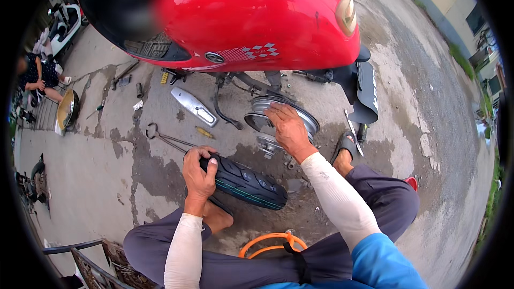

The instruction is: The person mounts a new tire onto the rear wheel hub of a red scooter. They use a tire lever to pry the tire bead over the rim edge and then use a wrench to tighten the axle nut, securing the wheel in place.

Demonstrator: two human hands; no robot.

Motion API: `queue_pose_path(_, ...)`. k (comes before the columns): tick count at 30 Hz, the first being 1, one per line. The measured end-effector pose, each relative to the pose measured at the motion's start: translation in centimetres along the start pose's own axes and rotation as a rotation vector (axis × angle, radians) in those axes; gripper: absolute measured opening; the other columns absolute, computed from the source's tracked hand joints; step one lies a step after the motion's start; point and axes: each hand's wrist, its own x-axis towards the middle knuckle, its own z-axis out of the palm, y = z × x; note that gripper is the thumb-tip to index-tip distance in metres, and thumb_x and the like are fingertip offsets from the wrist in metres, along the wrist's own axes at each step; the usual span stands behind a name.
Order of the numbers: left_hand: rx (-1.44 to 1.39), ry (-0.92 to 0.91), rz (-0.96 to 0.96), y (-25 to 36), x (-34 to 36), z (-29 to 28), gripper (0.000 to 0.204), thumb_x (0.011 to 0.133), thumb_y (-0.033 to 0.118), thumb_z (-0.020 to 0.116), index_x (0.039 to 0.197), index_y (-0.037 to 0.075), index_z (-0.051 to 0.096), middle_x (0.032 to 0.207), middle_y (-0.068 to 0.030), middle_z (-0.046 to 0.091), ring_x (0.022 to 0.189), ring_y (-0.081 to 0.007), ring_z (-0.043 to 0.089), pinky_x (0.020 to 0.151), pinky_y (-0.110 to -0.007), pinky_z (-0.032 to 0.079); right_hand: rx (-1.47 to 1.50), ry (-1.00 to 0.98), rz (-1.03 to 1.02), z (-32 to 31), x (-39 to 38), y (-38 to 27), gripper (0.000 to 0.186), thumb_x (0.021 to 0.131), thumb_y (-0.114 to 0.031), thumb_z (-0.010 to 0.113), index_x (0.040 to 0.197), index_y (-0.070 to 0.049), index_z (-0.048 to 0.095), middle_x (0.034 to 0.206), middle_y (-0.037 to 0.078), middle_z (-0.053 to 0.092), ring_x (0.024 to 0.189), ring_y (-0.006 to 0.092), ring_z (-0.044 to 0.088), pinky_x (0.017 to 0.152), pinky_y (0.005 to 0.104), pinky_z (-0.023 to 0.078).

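Note:
My left hand (198, 174) grips the near edge of a black scooter tyre (249, 184) that stands on its tread on the concrete between my knees. My right hand (288, 127) rests flat, fingers spread, on a silver wheel rim (262, 108) lying on the ground just under the tail of a red scooter (251, 18). Both forearms wear white sleeves. The rim's middle is hidden by my hand.
A chrome cover (194, 106), long pliers (160, 135), a screwdriver (205, 132) and small parts lie on the stained concrete to the left. An orange hose ring (262, 240) sits by my lap. A black mudguard (367, 93) hangs right. A seated person (37, 77) is far left.

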Motion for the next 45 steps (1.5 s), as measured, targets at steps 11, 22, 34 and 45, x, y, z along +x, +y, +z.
queue_pose_path(11,-0.164,0.132,-0.095,-2.7,0.4,-1.7,0.024,0.09,0.025,0.059,0.095,0.002,0.054,0.101,-0.0133,0.072,0.092,-0.032,0.06,0.09,-0.04,0.046,0.112,0.25,0.321,0.0,-11.9,0.8,0.066,0.091,-0.02,0.073,0.149,0.001,0.048,0.15,0.024,0.053,0.141,0.0419,0.048,0.118,0.0506,0.039)
queue_pose_path(22,-0.093,0.148,-0.047,-1.1,-0.4,-1.0,0.027,0.092,0.029,0.061,0.096,0.003,0.054,0.102,-0.011,0.073,0.093,-0.0317,0.06,0.09,-0.041,0.046,-0.023,-0.263,-0.162,-1.6,3.2,-1.3,0.062,0.09,-0.027,0.073,0.142,0.001,0.054,0.146,0.02,0.057,0.133,0.0358,0.055,0.115,0.0437,0.043)
queue_pose_path(34,-0.106,0.185,-0.086,-1.9,-1.3,-1.1,0.029,0.091,0.032,0.058,0.096,0.004,0.053,0.102,-0.0121,0.073,0.094,-0.0335,0.06,0.091,-0.042,0.045,0.166,0.102,0.445,-1.3,-12.9,1.3,0.078,0.092,-0.029,0.075,0.154,0.0,0.04,0.155,0.024,0.047,0.142,0.0408,0.047,0.118,0.0443,0.039)
queue_pose_path(45,-0.099,0.173,-0.077,-1.7,-1.2,-1.2,0.028,0.092,0.03,0.058,0.097,0.002,0.055,0.103,-0.013,0.072,0.092,-0.0324,0.059,0.088,-0.041,0.045,-0.056,-0.152,-0.14,-1.4,1.6,-1.8,0.073,0.086,-0.031,0.078,0.144,0.004,0.051,0.147,0.024,0.054,0.138,0.0386,0.051,0.116,0.0442,0.041)
